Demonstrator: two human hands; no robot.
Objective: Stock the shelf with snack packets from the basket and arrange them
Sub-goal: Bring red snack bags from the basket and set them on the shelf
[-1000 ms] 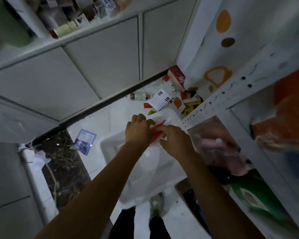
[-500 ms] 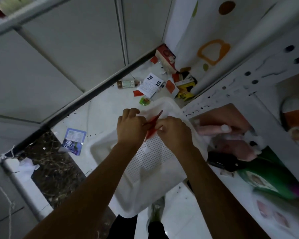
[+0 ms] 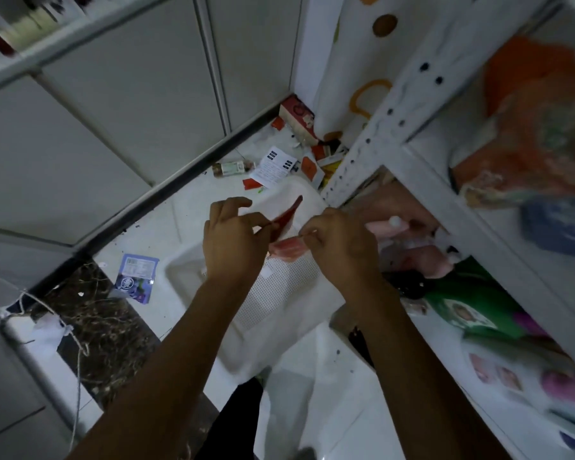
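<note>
A white perforated basket [image 3: 279, 293] stands on the floor below me. Above it, my left hand [image 3: 233, 240] pinches a thin red snack packet [image 3: 287, 217] seen edge-on. My right hand [image 3: 339, 247] pinches a pale pink packet [image 3: 286, 249] just beside it. The two hands are close together over the basket. To the right is the white metal shelf [image 3: 422, 180], with orange packets [image 3: 538, 127] on an upper level and pink packets [image 3: 412, 257] and green packets [image 3: 472, 300] lower down.
Boxes, a small bottle [image 3: 233, 167] and a printed leaflet [image 3: 273, 166] litter the floor corner behind the basket. A purple packet [image 3: 136, 277] lies on the floor to the left. Grey cabinet doors [image 3: 113, 94] stand ahead. A dark marble strip [image 3: 90, 320] runs at lower left.
My hands have drawn apart a little; the pink packet now shows in my right hand, separate from the red one in my left. The camera tilted up slightly.
</note>
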